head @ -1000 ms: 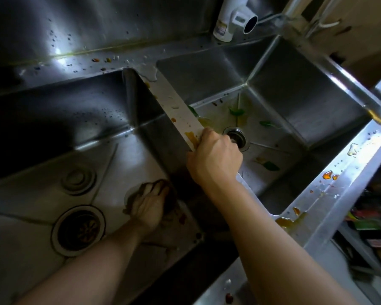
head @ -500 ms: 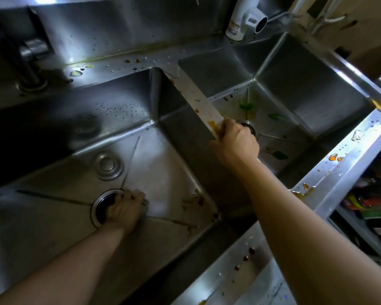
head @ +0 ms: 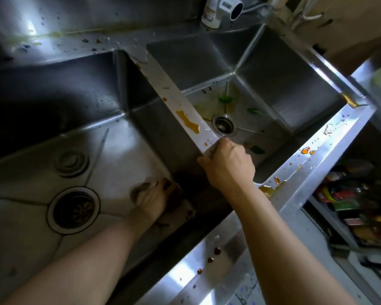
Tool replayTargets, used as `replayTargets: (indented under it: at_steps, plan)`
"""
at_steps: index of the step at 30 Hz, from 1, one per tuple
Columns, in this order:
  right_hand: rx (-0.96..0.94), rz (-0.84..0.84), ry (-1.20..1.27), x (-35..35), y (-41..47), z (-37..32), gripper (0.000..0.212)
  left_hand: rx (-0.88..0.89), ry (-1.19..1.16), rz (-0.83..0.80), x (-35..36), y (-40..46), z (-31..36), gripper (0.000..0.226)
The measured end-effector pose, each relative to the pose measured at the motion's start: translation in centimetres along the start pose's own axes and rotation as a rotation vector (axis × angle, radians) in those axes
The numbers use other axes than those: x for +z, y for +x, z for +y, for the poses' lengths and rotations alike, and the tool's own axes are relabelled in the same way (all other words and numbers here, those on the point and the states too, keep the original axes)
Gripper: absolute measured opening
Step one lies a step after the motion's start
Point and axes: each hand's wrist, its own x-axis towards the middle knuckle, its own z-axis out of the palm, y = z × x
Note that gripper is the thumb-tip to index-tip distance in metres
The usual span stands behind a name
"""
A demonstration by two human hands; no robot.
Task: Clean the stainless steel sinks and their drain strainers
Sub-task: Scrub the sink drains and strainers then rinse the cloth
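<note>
Two stainless steel sinks sit side by side. My left hand [head: 152, 199], blurred with motion, holds a dark scouring pad [head: 174, 200] against the floor of the left sink [head: 110, 148] near its front right corner, where brown stains show. The left drain strainer [head: 73, 210] lies to the left of that hand. My right hand [head: 229, 164] grips the front end of the divider [head: 174, 100] between the basins. The right sink [head: 273, 89] has green leaf scraps [head: 224, 99] around its drain strainer [head: 224, 124].
An orange sauce smear [head: 188, 122] lies on the divider. Sauce drops dot the front rim [head: 306, 150]. A round metal stopper [head: 72, 162] rests on the left sink floor. A white faucet [head: 220, 9] stands behind. Shelves with colourful packets [head: 356, 201] are at the right.
My left hand has swept with the pad from the left drain back to the sink's front right corner. My right hand has slid nearer along the divider, uncovering the orange smear.
</note>
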Motion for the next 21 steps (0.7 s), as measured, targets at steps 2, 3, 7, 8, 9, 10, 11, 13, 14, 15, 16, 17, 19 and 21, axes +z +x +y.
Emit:
replayTargets:
  at_steps: [2, 3, 7, 8, 9, 10, 11, 13, 14, 15, 16, 17, 19, 21]
  plan:
    - [-0.010, 0.007, 0.008, 0.0, 0.0, 0.0, 0.050, 0.056, 0.115, -0.046, -0.5, -0.9, -1.7, 0.034]
    - [-0.010, 0.014, 0.005, 0.0, 0.0, 0.0, 0.050, 0.053, 0.166, -0.050, -0.8, -1.5, -2.6, 0.035]
    - [0.007, 0.030, -0.001, 0.2, 0.3, -0.3, 0.049, -0.153, 0.263, -0.165, -3.3, -4.3, -6.4, 0.038]
    - [0.011, 0.035, -0.005, 0.3, 0.3, -0.3, 0.049, -0.208, 0.272, -0.200, -3.8, -4.9, -7.3, 0.043]
    - [0.013, 0.043, -0.009, 0.4, 0.3, -0.3, 0.049, -0.262, 0.282, -0.222, -4.2, -5.5, -8.1, 0.046]
    - [0.014, 0.053, -0.008, 0.5, 0.2, -0.3, 0.049, -0.301, 0.285, -0.230, -4.5, -5.9, -8.9, 0.045]
    - [0.016, 0.064, -0.006, 0.5, 0.2, -0.3, 0.048, -0.327, 0.299, -0.222, -4.7, -6.3, -9.5, 0.043]
    - [0.016, 0.073, -0.002, 0.4, 0.1, -0.3, 0.048, -0.371, 0.331, -0.227, -5.3, -6.9, -10.0, 0.037]
    - [0.020, 0.069, -0.001, 0.5, 0.0, -0.3, 0.049, -0.387, 0.336, -0.230, -5.5, -6.9, -10.0, 0.035]
    - [0.021, 0.062, 0.003, 0.4, 0.0, -0.4, 0.050, -0.398, 0.308, -0.206, -5.8, -7.0, -9.7, 0.032]
    - [0.017, 0.054, 0.008, 0.3, -0.1, -0.4, 0.051, -0.404, 0.271, -0.183, -6.2, -6.9, -9.1, 0.030]
    - [0.009, 0.045, 0.015, 0.2, -0.2, -0.4, 0.051, -0.393, 0.229, -0.153, -6.7, -6.7, -8.1, 0.029]
    - [-0.007, 0.032, 0.027, 0.0, -0.3, -0.3, 0.051, -0.247, 0.169, -0.161, -6.9, -5.4, -5.9, 0.039]
    - [-0.022, 0.029, 0.028, -0.1, -0.2, -0.1, 0.051, -0.043, 0.073, -0.196, -6.4, -4.2, -2.4, 0.044]
